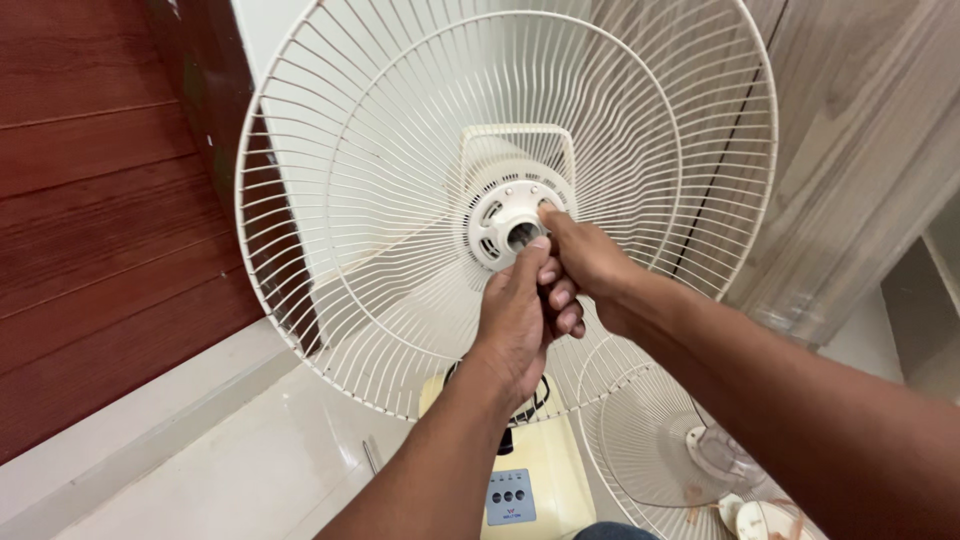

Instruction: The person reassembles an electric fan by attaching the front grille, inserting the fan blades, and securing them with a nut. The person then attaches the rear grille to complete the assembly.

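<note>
A cream fan's rear grille (330, 200) is being worked at its hub (505, 215), pinched by the left hand (515, 320) and right hand (585, 262); front grille (640, 440) and blades are already lying off.

Both bare forearms reach up and away from the near edge, the left hand (515, 320) and right hand (585, 262) meeting at centre, fingers curled and pressed together, the left thumb pointing upward, wrists nearly straight.
</note>
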